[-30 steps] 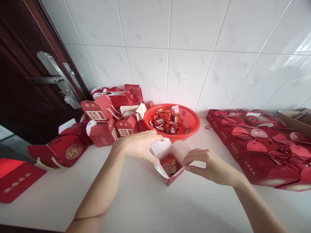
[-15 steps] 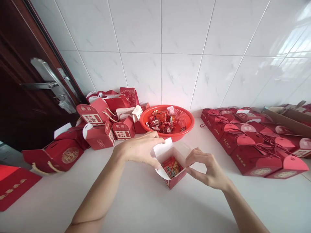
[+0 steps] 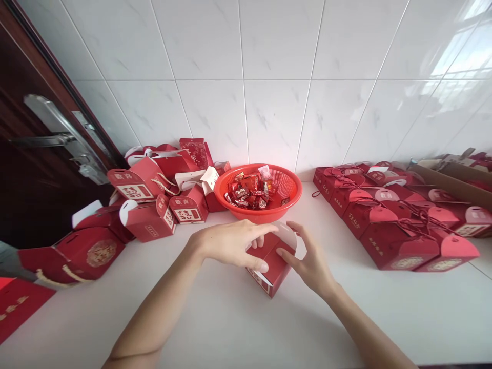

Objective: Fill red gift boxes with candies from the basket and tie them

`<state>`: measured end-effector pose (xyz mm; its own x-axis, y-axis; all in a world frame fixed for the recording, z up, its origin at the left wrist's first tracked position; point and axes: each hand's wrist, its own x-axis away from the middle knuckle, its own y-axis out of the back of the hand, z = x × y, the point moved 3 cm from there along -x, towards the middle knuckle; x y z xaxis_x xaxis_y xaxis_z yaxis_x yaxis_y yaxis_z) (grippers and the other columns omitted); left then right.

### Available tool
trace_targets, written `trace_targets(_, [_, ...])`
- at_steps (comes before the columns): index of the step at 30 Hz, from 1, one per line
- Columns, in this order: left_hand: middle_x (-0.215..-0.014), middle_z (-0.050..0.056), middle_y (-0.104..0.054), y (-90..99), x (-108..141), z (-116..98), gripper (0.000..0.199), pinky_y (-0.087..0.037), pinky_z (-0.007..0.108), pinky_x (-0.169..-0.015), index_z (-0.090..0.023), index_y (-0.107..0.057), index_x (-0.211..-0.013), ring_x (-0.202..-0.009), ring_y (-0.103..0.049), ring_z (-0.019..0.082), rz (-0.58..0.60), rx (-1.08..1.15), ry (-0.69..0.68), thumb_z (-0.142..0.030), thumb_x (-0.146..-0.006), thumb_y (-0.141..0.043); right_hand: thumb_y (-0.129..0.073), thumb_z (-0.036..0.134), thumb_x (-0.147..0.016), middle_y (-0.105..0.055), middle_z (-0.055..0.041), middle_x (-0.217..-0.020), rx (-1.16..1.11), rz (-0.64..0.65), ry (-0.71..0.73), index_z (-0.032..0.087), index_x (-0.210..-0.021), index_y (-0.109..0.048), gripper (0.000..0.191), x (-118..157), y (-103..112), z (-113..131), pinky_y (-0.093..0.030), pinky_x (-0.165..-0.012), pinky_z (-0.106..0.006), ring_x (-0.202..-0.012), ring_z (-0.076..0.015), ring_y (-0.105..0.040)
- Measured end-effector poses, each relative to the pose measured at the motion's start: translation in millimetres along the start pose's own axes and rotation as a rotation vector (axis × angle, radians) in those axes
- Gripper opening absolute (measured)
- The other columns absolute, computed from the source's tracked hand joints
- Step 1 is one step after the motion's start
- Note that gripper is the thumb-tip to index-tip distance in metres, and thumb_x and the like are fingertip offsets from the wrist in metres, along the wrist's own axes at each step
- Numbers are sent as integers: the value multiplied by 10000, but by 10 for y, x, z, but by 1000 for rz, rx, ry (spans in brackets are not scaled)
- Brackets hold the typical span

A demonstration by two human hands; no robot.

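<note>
On the white counter in front of me stands a small red cardboard gift box (image 3: 279, 277), its red top flaps folded inward over the opening. The contents are hidden under the flaps. My left hand (image 3: 230, 243) lies over the box's left side, thumb on the front of the lid and index finger stretched along the back. From the right, my right hand (image 3: 311, 261) grips the box, thumb on the top panel and fingers at the pale rounded flap (image 3: 286, 234) behind. Just beyond sits a red plastic basket (image 3: 294, 192) with several wrapped candies (image 3: 248, 189).
Red gift boxes (image 3: 148, 220) lie jumbled at the left, some with rope handles. Rows of red boxes tied with cords (image 3: 400, 246) stand at the right beside a brown carton (image 3: 438, 179). A tiled wall (image 3: 207, 107) closes the back; a dark door (image 3: 23, 169) is at left.
The box stood open with red packets showing inside; now its red flaps cover them. Both hands have moved in over the top. The view has shifted slightly.
</note>
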<state>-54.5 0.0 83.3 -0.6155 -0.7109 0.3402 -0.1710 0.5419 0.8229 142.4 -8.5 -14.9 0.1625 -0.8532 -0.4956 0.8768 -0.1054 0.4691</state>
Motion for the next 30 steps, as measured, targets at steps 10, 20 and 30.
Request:
trace_targets(10, [-1106,36,-700,71,-43,54,409,-467,257,-801,-213,-667,-1169,-1006,-645,215,37,-36,-100,-292,-777,-754,-654,314,-909,-679,-84,-1208,-68,12,42,256,-1118,-652,217,9,-26,-1,-555,-936,-383,-1128,-248,-667])
trace_targets(20, [-982,37,-622,4,-181,102,260,-420,280,-662,-201,-594,-856,-881,-600,213,-18,-118,61,-426,-775,-695,-586,253,-941,-699,-100,-1156,10,135,205,253,-1114,-681,197,11,-27,118,-553,-900,-431,-1017,-241,-680])
trace_targets(30, [-851,8,-611,-46,-199,140,268,-366,269,-542,-216,-521,-822,-714,-574,187,43,-20,112,-435,-767,-664,-570,235,-944,-705,-96,-1105,172,148,320,241,-947,-686,116,-41,28,319,-524,-879,-457,-915,-232,-665])
